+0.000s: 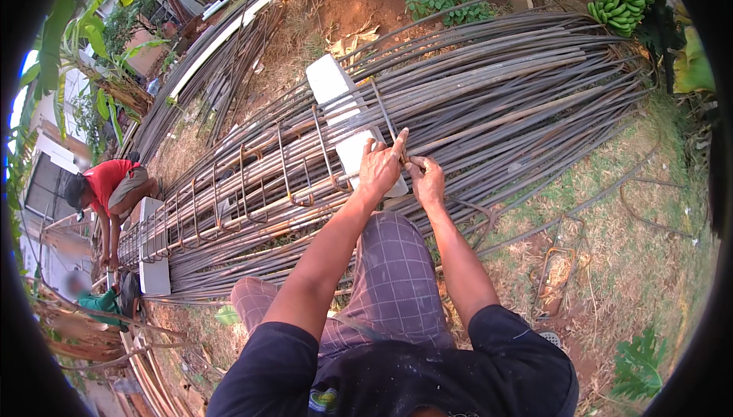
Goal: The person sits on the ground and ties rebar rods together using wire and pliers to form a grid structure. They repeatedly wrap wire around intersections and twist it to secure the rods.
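Note:
Both of my hands meet at one end of a long cage of steel bars and bent stirrups. My left hand (381,164) closes at the lower corner of a rectangular steel stirrup (382,106), its index finger stretched along the rod. Close beside it, my right hand (426,181) is closed with thumb and fingers pinched together; what lies in them is too small to make out. Under the cage are a pale block (353,151) and another white block (327,81). More stirrups (283,159) stand spaced along the bars to the left.
A large bundle of loose rebar (534,74) spreads beneath and beyond the cage. At the far left, a person in red (111,184) bends over the cage's other end by a white block (154,268); another wears green (101,306). Loose stirrups (556,272) lie on the grass at right.

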`<control>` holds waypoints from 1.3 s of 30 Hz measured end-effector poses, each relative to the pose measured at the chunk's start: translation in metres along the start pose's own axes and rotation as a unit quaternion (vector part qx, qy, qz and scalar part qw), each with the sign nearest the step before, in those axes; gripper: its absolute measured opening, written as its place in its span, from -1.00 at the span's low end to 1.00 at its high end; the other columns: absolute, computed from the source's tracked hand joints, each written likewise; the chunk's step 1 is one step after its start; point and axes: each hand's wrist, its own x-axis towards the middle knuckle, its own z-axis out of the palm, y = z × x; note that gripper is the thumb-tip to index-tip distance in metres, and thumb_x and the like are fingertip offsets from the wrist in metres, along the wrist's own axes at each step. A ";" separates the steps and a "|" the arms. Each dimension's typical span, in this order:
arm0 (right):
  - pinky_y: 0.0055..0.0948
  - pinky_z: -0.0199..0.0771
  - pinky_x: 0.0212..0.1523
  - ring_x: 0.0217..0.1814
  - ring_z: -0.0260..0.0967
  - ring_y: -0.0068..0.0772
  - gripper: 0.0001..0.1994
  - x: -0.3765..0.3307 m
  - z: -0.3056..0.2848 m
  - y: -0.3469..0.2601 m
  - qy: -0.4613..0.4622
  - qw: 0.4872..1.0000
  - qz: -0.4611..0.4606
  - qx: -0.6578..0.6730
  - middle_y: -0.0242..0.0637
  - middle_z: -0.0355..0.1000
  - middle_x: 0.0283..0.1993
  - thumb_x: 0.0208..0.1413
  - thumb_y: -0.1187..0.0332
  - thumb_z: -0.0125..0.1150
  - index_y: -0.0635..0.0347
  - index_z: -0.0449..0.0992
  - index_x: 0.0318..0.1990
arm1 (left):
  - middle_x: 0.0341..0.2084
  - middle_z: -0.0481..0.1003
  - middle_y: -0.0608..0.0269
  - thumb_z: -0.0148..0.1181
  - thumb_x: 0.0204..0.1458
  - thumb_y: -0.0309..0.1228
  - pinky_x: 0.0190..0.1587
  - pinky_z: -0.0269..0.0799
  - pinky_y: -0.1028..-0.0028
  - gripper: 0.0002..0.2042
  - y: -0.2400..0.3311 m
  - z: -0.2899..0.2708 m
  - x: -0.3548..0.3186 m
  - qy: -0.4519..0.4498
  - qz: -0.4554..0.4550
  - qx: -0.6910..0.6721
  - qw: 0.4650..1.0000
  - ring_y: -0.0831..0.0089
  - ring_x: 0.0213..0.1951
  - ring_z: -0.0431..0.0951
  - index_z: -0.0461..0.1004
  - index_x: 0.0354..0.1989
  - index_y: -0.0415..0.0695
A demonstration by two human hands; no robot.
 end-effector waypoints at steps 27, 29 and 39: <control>-0.31 0.49 -0.12 -0.19 0.58 -0.25 -0.67 -0.010 -0.005 -0.023 -0.030 0.999 0.032 -0.022 -0.06 0.63 -0.24 0.07 0.25 0.34 0.36 0.64 -0.14 | -0.28 0.63 0.01 0.26 -0.07 -0.64 -0.09 0.53 0.32 -0.11 -0.054 0.020 0.053 -0.054 -0.251 -0.494 0.831 0.26 -0.20 0.64 0.04 0.52 -0.07; -0.27 0.49 -0.11 -0.18 0.59 -0.18 -0.69 -0.004 -0.004 -0.009 -0.019 0.999 0.018 -0.042 -0.03 0.63 -0.23 0.07 0.25 0.33 0.34 0.65 -0.16 | -0.24 0.63 -0.03 0.34 -0.13 -0.56 -0.03 0.52 0.27 -0.12 -0.056 0.031 0.057 -0.026 -0.253 -0.442 0.860 0.15 -0.15 0.65 0.13 0.47 -0.08; -0.23 0.51 -0.11 -0.17 0.62 -0.08 -0.70 -0.005 -0.018 -0.024 -0.014 0.996 0.039 -0.077 0.00 0.63 -0.27 0.04 0.20 0.33 0.26 0.68 -0.19 | -0.40 0.63 0.07 0.27 -0.17 -0.57 -0.30 0.54 0.30 -0.48 -0.002 -0.003 0.017 0.114 -0.393 -0.503 0.761 0.32 -0.40 0.66 0.35 0.06 -0.16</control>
